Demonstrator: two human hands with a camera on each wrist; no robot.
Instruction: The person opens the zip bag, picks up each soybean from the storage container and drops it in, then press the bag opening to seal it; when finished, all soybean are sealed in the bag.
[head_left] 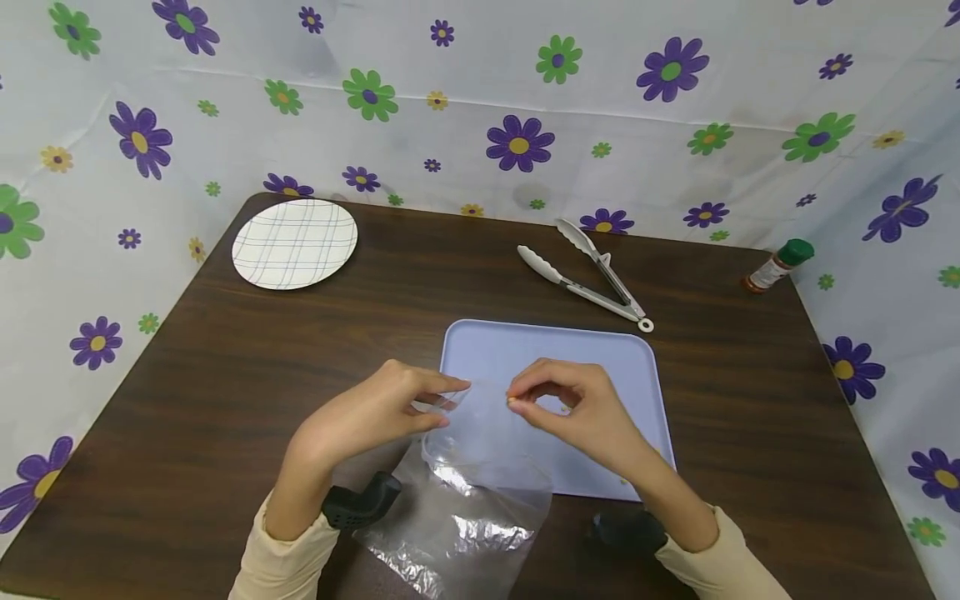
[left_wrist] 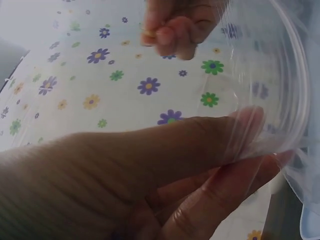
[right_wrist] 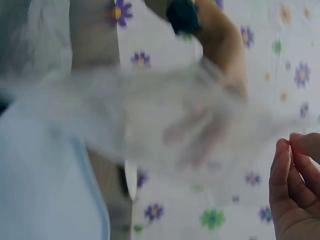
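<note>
A clear plastic bag (head_left: 480,533) spreads over the front left part of the light blue tray (head_left: 517,342) and the table edge nearest me. My left hand (head_left: 375,408) pinches the bag's rim between thumb and fingers; in the left wrist view the bag's curved rim (left_wrist: 300,65) bows outward from the fingertips. Over the tray, my right hand (head_left: 573,396) pinches a tiny yellow-orange piece (head_left: 512,400) between fingertips and thumb. What that piece is, I cannot tell. A few yellowish crumbs (head_left: 622,481) lie on the tray.
Metal tongs with pale tips (head_left: 592,292) lie spread behind the tray. A white plate with a line pattern (head_left: 295,244) is at the back left. A green-capped spice jar (head_left: 776,267) is tipped at the back right. Flowered sheeting (head_left: 480,100) surrounds the dark table (head_left: 187,400).
</note>
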